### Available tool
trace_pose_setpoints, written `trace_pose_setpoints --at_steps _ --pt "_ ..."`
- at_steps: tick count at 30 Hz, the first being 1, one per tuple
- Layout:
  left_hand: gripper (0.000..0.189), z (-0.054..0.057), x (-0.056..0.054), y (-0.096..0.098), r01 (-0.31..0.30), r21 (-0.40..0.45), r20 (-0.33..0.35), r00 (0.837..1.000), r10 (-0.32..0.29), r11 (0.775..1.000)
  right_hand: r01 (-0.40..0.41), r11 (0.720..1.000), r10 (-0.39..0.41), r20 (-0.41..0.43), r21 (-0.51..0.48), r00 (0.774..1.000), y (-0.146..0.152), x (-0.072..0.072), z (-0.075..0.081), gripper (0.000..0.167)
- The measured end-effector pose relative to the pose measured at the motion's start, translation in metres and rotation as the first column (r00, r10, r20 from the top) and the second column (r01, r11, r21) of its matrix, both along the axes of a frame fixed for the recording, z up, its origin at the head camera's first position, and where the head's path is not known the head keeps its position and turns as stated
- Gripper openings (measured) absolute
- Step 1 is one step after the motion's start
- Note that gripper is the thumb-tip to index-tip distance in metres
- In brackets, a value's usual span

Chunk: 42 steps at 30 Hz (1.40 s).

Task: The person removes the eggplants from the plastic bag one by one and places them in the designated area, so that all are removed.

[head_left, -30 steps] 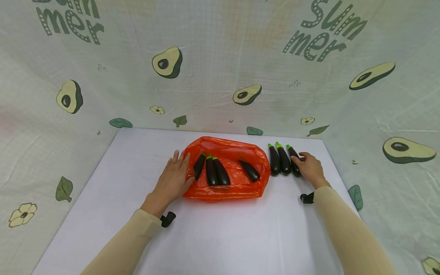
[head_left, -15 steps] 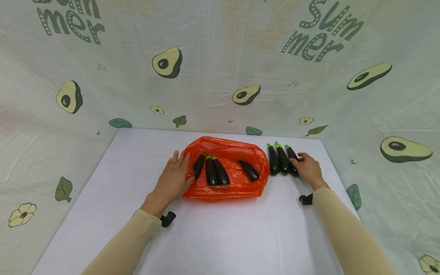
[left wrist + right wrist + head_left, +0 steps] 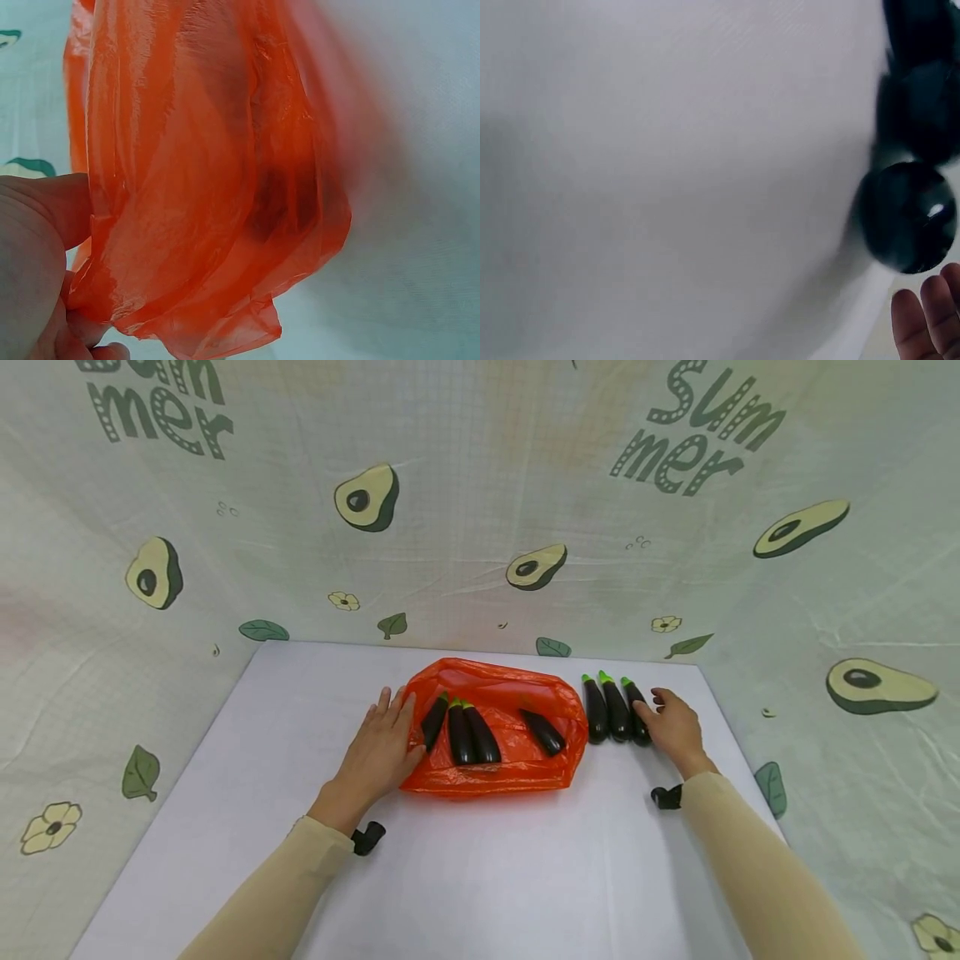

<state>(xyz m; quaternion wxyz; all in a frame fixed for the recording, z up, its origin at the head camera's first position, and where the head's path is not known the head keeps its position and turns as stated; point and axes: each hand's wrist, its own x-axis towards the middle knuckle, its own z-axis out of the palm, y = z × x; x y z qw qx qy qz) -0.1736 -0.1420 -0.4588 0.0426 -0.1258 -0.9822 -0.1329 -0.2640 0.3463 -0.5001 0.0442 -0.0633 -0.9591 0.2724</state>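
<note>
A red plastic bag [image 3: 491, 779] lies mouth open on the white table, with several small dark eggplants inside, one of them alone at the bag's right [image 3: 543, 732]. My left hand [image 3: 378, 747] holds the bag's left edge; in the left wrist view the thumb [image 3: 64, 202] and fingers are on either side of the plastic. Right of the bag, three eggplants with bright green stems lie side by side. My right hand [image 3: 677, 731] is at the rightmost eggplant [image 3: 634, 693], thumb against its side. In the right wrist view its straight fingers [image 3: 909, 322] stand just off the eggplant's rounded end [image 3: 911, 217].
The white table [image 3: 495, 877] ends at a pale cloth backdrop [image 3: 450, 568] printed with avocados, leaves and lettering, which also hangs on both sides. A black wrist camera [image 3: 367, 838] shows below the left hand, another black wrist camera [image 3: 666, 797] below the right.
The head view has shifted slightly. My right hand's fingers stand a little wider around the rightmost eggplant. The left hand and the bag stay where they were.
</note>
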Motion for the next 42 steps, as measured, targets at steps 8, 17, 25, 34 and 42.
trace_pose_setpoints --at_steps 8,17,25,34,42 --pt "0.089 0.004 0.001 0.0 0.0 0.008 -0.005 1.0 0.0 1.0 0.001 1.0 -0.004 -0.132 -0.023 0.991 -0.029 0.004 0.016 0.059" --pt "0.089 0.005 0.002 0.002 0.003 0.016 0.006 1.0 -0.003 1.0 -0.066 0.994 0.042 -0.257 -0.085 0.965 -0.077 0.017 0.046 0.054" --pt "0.09 0.005 0.001 0.004 -0.006 0.025 0.015 1.0 0.006 1.0 -0.181 0.98 0.14 -0.354 -0.087 0.925 -0.12 0.028 0.065 0.051" --pt "0.091 0.007 0.001 0.006 0.004 0.026 0.026 1.0 -0.005 1.0 -0.296 0.954 0.26 -0.371 -0.042 0.891 -0.156 0.04 0.07 0.052" --pt "0.09 0.008 0.001 0.006 0.013 0.032 0.022 1.0 -0.014 0.999 -0.373 0.928 0.35 -0.302 -0.02 0.887 -0.197 0.046 0.065 0.053"
